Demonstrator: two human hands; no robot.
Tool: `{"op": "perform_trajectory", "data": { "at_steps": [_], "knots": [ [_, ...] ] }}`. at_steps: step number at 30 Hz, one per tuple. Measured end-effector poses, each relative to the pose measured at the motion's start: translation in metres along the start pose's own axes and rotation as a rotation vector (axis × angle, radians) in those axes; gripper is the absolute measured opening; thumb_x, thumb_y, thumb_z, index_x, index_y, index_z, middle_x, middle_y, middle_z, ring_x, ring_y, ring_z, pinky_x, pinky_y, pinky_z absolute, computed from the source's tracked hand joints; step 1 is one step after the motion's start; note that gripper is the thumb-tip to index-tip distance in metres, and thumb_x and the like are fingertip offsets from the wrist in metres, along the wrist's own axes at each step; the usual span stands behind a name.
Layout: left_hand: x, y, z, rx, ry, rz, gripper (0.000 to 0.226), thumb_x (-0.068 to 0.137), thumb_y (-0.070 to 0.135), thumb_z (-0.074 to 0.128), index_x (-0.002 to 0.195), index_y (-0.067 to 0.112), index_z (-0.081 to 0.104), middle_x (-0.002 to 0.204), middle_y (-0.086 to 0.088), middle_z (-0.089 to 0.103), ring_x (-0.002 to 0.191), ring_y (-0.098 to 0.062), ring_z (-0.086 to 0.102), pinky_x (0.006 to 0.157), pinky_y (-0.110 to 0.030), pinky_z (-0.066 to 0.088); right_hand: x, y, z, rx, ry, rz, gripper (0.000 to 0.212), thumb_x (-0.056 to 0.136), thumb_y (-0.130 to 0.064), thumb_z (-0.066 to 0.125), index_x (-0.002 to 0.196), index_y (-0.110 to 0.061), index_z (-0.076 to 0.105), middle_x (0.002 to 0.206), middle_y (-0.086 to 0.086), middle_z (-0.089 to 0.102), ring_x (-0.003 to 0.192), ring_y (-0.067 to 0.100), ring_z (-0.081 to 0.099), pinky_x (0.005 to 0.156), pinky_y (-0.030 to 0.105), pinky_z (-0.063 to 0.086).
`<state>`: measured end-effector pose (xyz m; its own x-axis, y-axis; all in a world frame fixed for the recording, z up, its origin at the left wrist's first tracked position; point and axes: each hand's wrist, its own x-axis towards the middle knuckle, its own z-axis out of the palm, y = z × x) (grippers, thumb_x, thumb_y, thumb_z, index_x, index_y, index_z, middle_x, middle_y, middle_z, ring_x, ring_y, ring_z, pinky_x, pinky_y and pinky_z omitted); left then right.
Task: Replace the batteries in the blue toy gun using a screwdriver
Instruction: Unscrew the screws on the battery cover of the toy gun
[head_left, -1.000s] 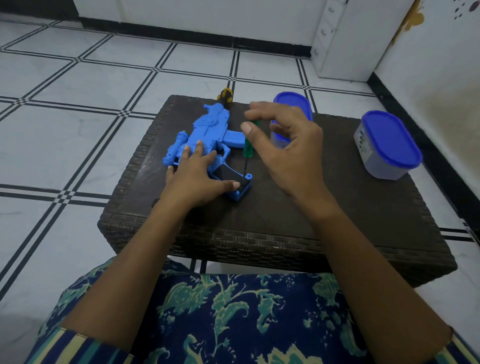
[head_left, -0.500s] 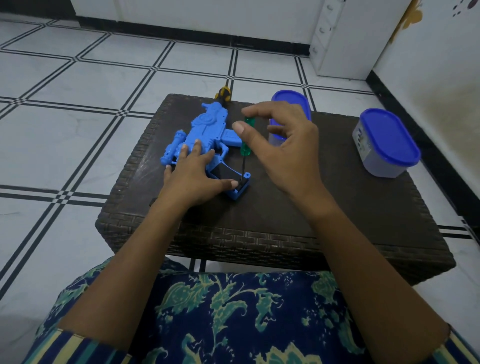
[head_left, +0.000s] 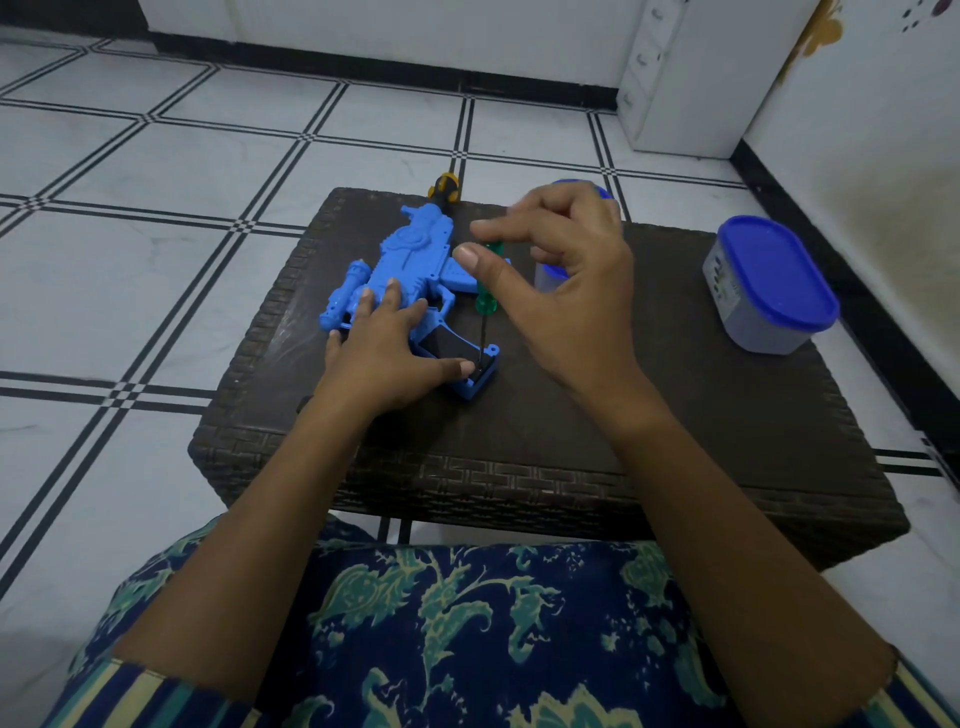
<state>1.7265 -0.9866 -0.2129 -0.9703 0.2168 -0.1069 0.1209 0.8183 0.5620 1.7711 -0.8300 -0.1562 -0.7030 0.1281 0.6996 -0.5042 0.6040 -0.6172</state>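
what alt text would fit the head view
A person's right hand pinches a green screwdriver upright, its tip at the grip of a blue toy gun that the left hand presses onto a dark woven table. A blue-lidded container stands at the right.

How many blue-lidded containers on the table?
2. One container stands near the table's right edge; the other container sits at the far side, mostly hidden behind the right hand pinching the green screwdriver. The hands could hide more.
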Motion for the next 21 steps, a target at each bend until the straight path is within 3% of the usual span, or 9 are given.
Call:
{"op": "perform_trajectory", "data": {
  "at_steps": [3, 7, 9, 12, 15, 19, 21],
  "knots": [
    [-0.0008, 0.0011, -0.0002, 0.002, 0.003, 0.001, 0.092, 0.073, 0.058, 0.069, 0.149, 0.027, 0.028, 0.162, 0.005, 0.000, 0.148, -0.017, -0.009, 0.117, -0.056, 0.007, 0.0013, 0.0003, -0.0008, 0.035, -0.026, 0.001, 0.011, 0.084, -0.018, 0.076, 0.093, -0.012, 0.076, 0.088, -0.003, 0.067, 0.086, 0.013, 0.062, 0.075, 0.019, 0.048],
    [-0.0009, 0.0021, -0.0006, 0.004, -0.003, -0.007, 0.093, 0.073, 0.058, 0.069, 0.149, 0.027, 0.027, 0.162, 0.005, 0.000, 0.148, -0.017, -0.009, 0.117, -0.056, 0.006, 0.0014, 0.0003, -0.0003, 0.010, -0.035, 0.032, 0.015, 0.089, -0.008, 0.065, 0.100, -0.009, 0.075, 0.093, -0.003, 0.071, 0.089, 0.008, 0.060, 0.077, 0.018, 0.049],
    [-0.0007, 0.0018, -0.0006, 0.004, -0.006, -0.008, 0.093, 0.073, 0.059, 0.069, 0.149, 0.027, 0.027, 0.162, 0.005, 0.000, 0.148, -0.017, -0.009, 0.117, -0.057, 0.006, 0.0015, -0.0003, -0.0010, 0.013, -0.035, 0.039, 0.015, 0.089, -0.010, 0.065, 0.100, -0.011, 0.075, 0.095, -0.004, 0.072, 0.091, 0.005, 0.058, 0.079, 0.018, 0.048],
    [-0.0013, 0.0015, -0.0005, 0.006, -0.005, -0.006, 0.093, 0.073, 0.059, 0.069, 0.149, 0.028, 0.027, 0.162, 0.006, -0.001, 0.148, -0.016, -0.009, 0.117, -0.056, 0.006, 0.0006, -0.0010, -0.0003, -0.006, -0.019, 0.033, 0.011, 0.085, -0.021, 0.073, 0.094, -0.017, 0.076, 0.098, -0.005, 0.065, 0.101, 0.014, 0.055, 0.081, 0.027, 0.049],
    [-0.0016, 0.0021, -0.0008, 0.011, -0.003, -0.006, 0.092, 0.073, 0.059, 0.068, 0.149, 0.028, 0.027, 0.162, 0.005, -0.001, 0.148, -0.016, -0.009, 0.118, -0.056, 0.006, 0.0016, -0.0020, -0.0011, 0.010, -0.020, 0.037, 0.010, 0.082, -0.024, 0.077, 0.090, -0.019, 0.076, 0.091, -0.010, 0.063, 0.095, 0.013, 0.058, 0.080, 0.030, 0.050],
    [-0.0016, 0.0027, -0.0011, 0.014, 0.000, -0.007, 0.092, 0.073, 0.059, 0.069, 0.149, 0.027, 0.027, 0.162, 0.005, 0.000, 0.148, -0.016, -0.009, 0.118, -0.056, 0.006, 0.0034, -0.0023, -0.0028, 0.015, -0.043, 0.041, 0.012, 0.084, -0.012, 0.073, 0.096, -0.013, 0.075, 0.088, -0.012, 0.067, 0.085, 0.008, 0.062, 0.078, 0.011, 0.046],
    [-0.0015, 0.0024, -0.0007, 0.014, 0.001, -0.008, 0.092, 0.073, 0.059, 0.069, 0.149, 0.027, 0.027, 0.162, 0.006, 0.000, 0.148, -0.016, -0.008, 0.118, -0.056, 0.006, 0.0035, -0.0028, -0.0029, 0.026, -0.057, 0.058, 0.015, 0.087, -0.008, 0.068, 0.100, -0.012, 0.074, 0.091, -0.008, 0.071, 0.088, 0.008, 0.064, 0.079, 0.011, 0.046]
  ]
}}
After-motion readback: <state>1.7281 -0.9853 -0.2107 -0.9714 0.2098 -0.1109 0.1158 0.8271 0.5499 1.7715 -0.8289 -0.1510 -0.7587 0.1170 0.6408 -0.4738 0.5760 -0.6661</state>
